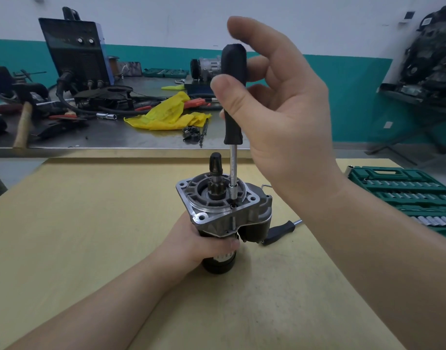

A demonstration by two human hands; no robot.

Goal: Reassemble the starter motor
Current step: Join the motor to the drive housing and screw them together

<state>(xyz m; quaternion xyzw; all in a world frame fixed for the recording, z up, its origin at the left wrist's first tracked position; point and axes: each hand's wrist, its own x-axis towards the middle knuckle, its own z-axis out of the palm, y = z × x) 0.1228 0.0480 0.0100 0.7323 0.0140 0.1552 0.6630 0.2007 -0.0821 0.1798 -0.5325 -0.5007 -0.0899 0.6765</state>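
Right now the starter motor [222, 218] stands upright on the table [90, 223], left hand [204, 238] gripping its body. Right hand [275, 97] pinches the nut driver [233, 97] handle; shaft vertical, tip seated on a housing bolt directly below.

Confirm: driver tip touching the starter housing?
Touching. Head view shows the nut driver socket end seated on a bolt in the starter motor flange, no gap visible.
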